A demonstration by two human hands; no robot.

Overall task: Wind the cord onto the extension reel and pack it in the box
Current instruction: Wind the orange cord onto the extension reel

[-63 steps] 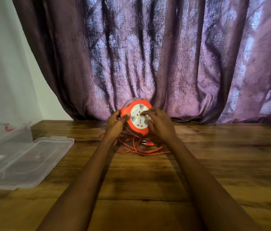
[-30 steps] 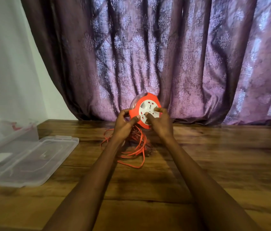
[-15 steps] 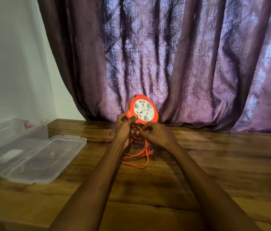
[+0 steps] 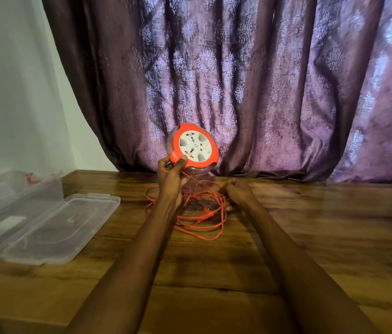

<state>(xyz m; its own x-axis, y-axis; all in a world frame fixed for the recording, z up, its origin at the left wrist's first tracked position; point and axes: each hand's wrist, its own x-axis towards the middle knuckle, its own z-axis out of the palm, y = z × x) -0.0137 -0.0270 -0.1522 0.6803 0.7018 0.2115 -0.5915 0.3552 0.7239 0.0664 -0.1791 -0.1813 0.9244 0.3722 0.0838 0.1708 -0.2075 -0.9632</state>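
Left hand (image 4: 169,184) holds reel (image 4: 193,145) up off table (image 4: 310,237) by lower rim, thumb and fingers pinching orange edge; socket face turned toward person, likely so right hand is free to feed cord. Cord (image 4: 199,213) lies in loose tangle on table beneath reel, mostly unwound. Right hand (image 4: 239,192) low beside tangle, fingers curled, seemingly on strand; blurred, cannot tell for sure. Box (image 4: 17,186) and lid (image 4: 53,227) lie open at far left, well apart.

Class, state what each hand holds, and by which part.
Left hand grips the round orange extension reel by its lower rim; right hand pinches the loose orange cord.
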